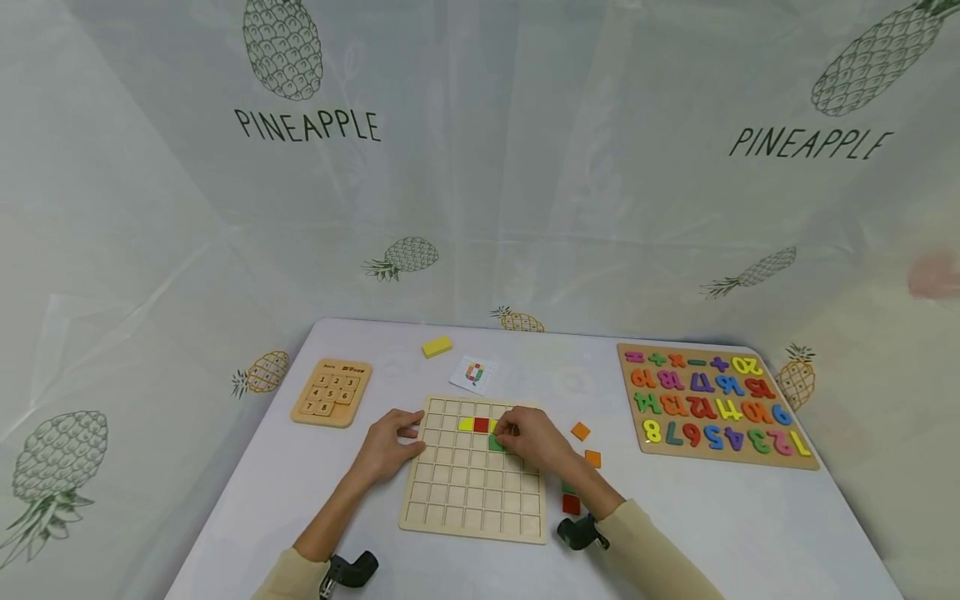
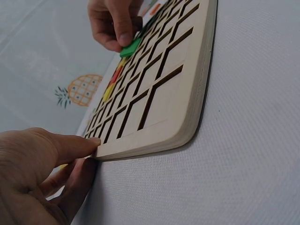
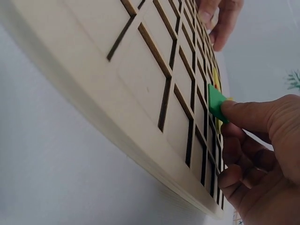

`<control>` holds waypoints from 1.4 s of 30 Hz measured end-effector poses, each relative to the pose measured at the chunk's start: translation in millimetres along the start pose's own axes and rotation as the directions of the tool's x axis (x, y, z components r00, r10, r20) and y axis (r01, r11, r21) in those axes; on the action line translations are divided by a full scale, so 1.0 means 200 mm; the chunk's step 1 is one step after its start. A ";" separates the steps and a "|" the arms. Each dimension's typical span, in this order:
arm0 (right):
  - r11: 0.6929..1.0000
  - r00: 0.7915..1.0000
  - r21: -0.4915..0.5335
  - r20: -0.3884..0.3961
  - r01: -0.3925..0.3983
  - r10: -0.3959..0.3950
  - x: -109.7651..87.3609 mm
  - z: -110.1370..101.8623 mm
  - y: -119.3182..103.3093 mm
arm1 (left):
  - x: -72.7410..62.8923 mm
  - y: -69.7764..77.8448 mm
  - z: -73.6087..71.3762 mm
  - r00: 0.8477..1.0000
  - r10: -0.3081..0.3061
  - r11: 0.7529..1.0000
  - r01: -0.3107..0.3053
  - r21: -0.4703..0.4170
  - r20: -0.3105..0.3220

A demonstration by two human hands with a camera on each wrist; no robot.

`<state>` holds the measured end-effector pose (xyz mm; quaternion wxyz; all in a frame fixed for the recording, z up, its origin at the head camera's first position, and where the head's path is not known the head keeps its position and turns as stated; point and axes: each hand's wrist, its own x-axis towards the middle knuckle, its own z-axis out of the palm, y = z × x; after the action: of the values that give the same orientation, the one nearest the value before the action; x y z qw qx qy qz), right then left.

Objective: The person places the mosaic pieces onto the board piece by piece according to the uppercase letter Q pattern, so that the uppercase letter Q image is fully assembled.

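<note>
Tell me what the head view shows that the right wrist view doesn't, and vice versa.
Head only: the number board, number puzzle and loose orange tiles.

Right wrist only: a clear side look at the green tile tilted against the grid.

Both: the grid, green tile, yellow tiles, left hand and right hand.

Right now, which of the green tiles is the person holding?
The green tile pinched by the right hand over the board; the other green tile lies on the table.
</note>
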<state>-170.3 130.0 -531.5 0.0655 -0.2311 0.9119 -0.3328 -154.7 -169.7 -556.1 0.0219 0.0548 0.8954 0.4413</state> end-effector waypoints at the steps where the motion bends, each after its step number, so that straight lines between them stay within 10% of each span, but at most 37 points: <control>1: 1.000 1.000 -0.004 -0.002 0.003 -0.003 0.00 0.00 0.00 | 0.00 0.00 0.00 1.000 -0.001 1.000 0.001 0.002 0.001; 42: 0.999 0.999 0.040 -0.039 -0.008 0.009 -0.07 -0.04 0.05 | 0.00 0.00 0.00 1.000 0.007 1.000 -0.007 -0.003 -0.005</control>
<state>-163.6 146.7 -532.6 0.0536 -0.2192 0.9071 -0.3553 -154.3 -169.4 -557.1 0.0183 0.0571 0.8947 0.4426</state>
